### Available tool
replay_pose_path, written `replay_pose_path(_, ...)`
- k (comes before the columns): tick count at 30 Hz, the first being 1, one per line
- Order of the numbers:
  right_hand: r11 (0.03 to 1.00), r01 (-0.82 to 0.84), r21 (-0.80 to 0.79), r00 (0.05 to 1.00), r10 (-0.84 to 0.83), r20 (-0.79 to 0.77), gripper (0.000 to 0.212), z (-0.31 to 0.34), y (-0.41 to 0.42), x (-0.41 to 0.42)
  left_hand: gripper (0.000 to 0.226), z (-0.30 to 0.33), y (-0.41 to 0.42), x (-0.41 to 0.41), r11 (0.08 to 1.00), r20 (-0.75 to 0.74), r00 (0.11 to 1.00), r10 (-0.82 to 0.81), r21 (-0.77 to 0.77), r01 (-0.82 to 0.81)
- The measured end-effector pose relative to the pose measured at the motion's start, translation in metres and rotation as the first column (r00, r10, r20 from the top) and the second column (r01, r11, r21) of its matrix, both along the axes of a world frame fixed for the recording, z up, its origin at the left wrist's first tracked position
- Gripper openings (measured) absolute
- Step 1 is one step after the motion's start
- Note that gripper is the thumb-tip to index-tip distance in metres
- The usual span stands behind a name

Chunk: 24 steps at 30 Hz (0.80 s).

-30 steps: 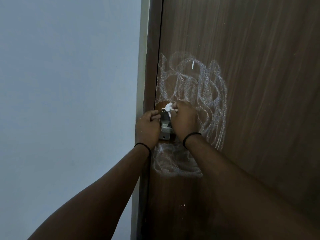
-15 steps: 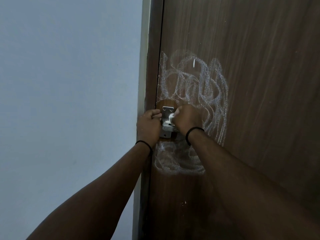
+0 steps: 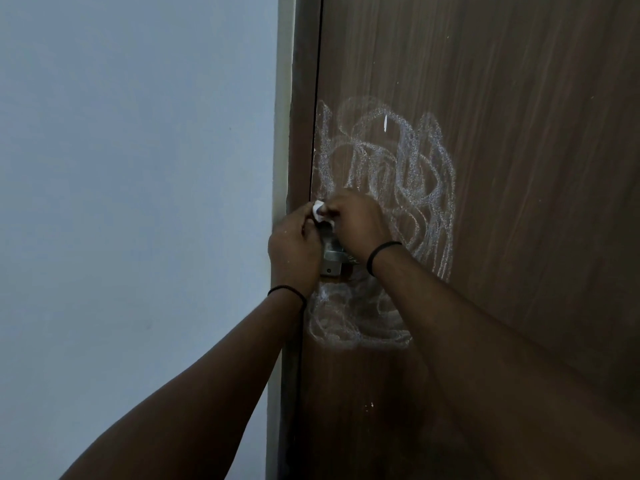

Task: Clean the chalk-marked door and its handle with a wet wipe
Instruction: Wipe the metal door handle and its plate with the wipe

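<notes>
the right hand (image 3: 356, 226) pinches the white wet wipe (image 3: 318, 213) at the top of the handle (image 3: 331, 259). the left hand (image 3: 294, 251), fingers curled, grips the door (image 3: 485, 168) edge at 9 o'clock of the handle.

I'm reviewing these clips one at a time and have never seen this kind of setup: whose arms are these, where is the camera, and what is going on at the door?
There is no machine here. A person wears a wide-angle camera on the head, so you look forward and down along their own two bare arms. Ahead stands a brown wooden door, with a pale wall on its left. White chalk scribbles cover the door above and below a metal handle plate. The right hand pinches a small white wet wipe at the top of the plate. The left hand is curled at the door's edge beside the plate; what it grips is hidden. Each wrist has a thin black band. The scribbles look mostly unwiped.
</notes>
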State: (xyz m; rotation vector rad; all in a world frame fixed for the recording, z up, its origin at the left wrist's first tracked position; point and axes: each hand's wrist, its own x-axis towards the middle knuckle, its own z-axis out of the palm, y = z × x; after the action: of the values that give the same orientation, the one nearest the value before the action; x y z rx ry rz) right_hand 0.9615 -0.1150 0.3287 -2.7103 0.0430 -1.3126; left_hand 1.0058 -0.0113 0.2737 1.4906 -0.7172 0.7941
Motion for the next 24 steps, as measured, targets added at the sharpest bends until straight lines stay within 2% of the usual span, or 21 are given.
replay_pose_path(1,0.999,-0.041,0.006,0.999,0.041,-0.001,0.023,0.001,-0.002,0.0,0.031,0.002,0.0,0.0,0.999,0.068,0.997,0.031,0.015,-0.032)
replay_pose_path(3,0.987,-0.094,0.127,0.994,0.087,0.064,0.022,0.001,-0.005,-0.004,0.029,0.009,0.0,0.002,0.997,0.135,0.989,0.055,0.051,-0.062)
replay_pose_path(6,0.973,-0.043,0.227,0.987,0.006,0.16,0.017,-0.001,-0.012,-0.007,0.028,0.017,-0.003,0.003,0.992,0.181,0.983,0.037,0.109,-0.058)
replay_pose_path(8,0.971,0.033,0.236,0.985,-0.071,0.155,0.018,-0.002,-0.015,-0.008,0.026,0.02,-0.007,0.003,0.983,0.224,0.973,0.054,0.158,-0.091)
replay_pose_path(12,0.925,-0.064,0.374,0.995,0.029,0.099,0.024,-0.001,-0.017,-0.015,0.025,0.019,-0.014,0.001,0.965,0.26,0.964,0.049,0.236,-0.113)
replay_pose_path(14,0.894,-0.086,0.439,0.99,0.028,0.135,0.027,-0.003,-0.02,-0.019,0.023,0.016,-0.016,0.001,0.963,0.226,0.971,0.078,0.235,-0.132)
replay_pose_path(17,0.902,-0.054,0.429,0.986,-0.021,0.168,0.026,-0.011,-0.022,-0.025,0.022,0.013,-0.018,0.001,0.972,0.134,0.986,0.103,0.195,-0.128)
replay_pose_path(24,0.918,-0.03,0.395,0.996,-0.004,0.085,0.024,-0.025,-0.02,-0.023,0.02,-0.005,-0.016,-0.01,0.983,-0.101,0.98,0.172,0.078,-0.165)
